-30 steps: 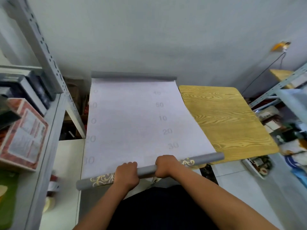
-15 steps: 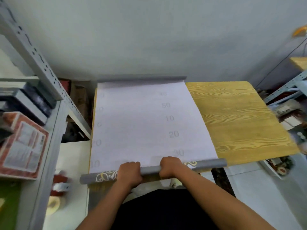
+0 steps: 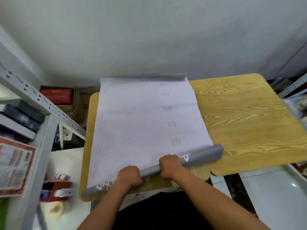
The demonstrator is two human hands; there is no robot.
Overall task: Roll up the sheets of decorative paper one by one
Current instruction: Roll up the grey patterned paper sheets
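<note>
The sheet of paper (image 3: 146, 123) is lying face down along the wooden table (image 3: 245, 123), its white back showing printed numbers, and its near end is already wound into a grey roll (image 3: 204, 155) with a pale pattern. The left hand (image 3: 128, 177) and the right hand (image 3: 169, 165) are both gripping that roll near its middle, fingers curled over it, knuckles up. The paper is looking light, thin and springy, likely to crease or unwind if released, so holding near the centre with even pressure seems sensible. The roll's long axis is running across the table, slanting from near-left to far-right, while the flat sheet is stretching away toward the wall.
</note>
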